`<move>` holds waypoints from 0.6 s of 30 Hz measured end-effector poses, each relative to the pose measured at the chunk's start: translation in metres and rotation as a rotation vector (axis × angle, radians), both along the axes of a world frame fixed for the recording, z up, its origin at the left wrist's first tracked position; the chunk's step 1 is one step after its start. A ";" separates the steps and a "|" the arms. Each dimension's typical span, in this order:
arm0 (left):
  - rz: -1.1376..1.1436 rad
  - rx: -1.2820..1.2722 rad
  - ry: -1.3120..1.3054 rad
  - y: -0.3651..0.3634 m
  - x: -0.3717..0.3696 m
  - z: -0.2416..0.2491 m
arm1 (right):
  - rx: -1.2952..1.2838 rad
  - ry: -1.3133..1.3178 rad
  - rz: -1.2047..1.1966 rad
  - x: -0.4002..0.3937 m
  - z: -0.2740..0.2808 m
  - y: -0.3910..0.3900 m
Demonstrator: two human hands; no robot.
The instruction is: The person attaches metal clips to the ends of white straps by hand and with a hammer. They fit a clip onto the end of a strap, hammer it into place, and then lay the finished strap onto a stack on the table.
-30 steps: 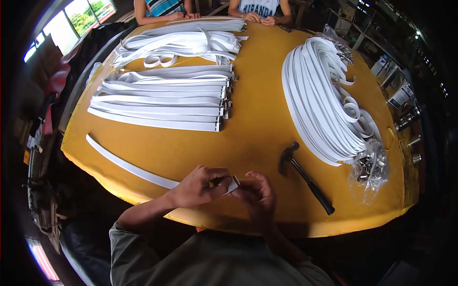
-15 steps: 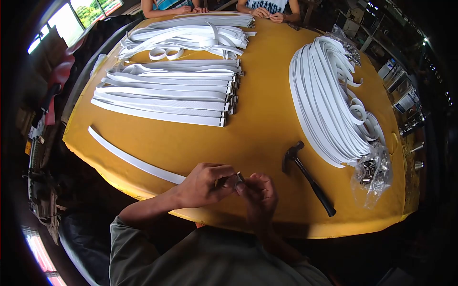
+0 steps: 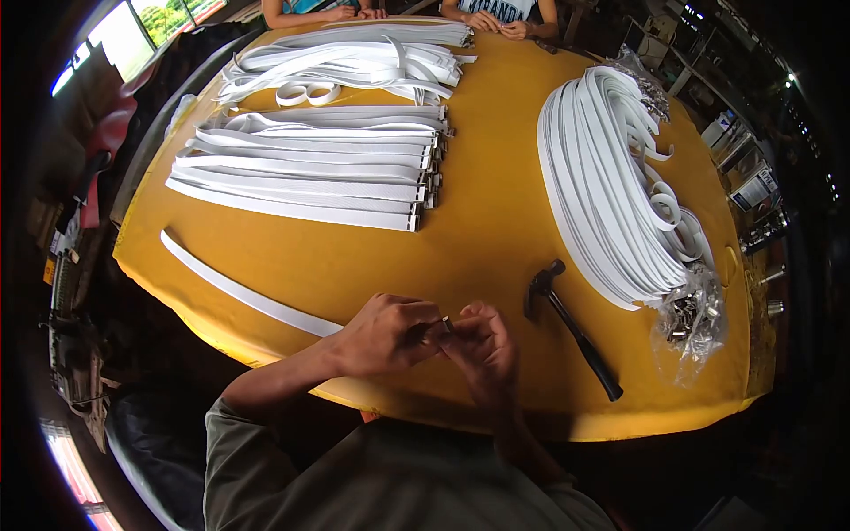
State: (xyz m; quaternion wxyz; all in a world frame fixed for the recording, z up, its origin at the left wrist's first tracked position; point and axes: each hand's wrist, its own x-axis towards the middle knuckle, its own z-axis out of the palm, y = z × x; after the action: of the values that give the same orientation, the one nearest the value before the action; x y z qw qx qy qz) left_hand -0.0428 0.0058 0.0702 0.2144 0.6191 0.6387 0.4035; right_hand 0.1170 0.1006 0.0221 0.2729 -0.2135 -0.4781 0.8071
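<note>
Near edge of the yellow table [image 3: 496,230], head view:
Left hand [image 3: 382,336]: fingers curled, pinching the end of a white strap [image 3: 239,290] that runs off toward the left edge.
Right hand [image 3: 482,345]: fingertips pressed onto a small metal buckle [image 3: 444,326] at that strap end, touching the left hand.
Hammer [image 3: 571,327]: lying flat, just right of the hands.
Bag of buckles [image 3: 686,323]: near right corner.
Strap stacks [image 3: 310,173]: left half, well apart.

Yellow table [image 3: 496,239] filled the view, bright windows [image 3: 133,31] upper left with greenery outside, dim cluttered shelves [image 3: 753,168] at right.
</note>
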 end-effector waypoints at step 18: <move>0.336 -0.024 0.466 -0.003 0.018 -0.067 | 0.945 -0.662 -0.055 -0.014 0.010 0.028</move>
State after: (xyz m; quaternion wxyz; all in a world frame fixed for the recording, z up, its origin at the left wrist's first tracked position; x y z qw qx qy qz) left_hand -0.0250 0.0026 0.0027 -0.0008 0.5780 0.7691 0.2726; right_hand 0.1034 0.1286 0.0324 0.1954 -0.3216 -0.8410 0.3887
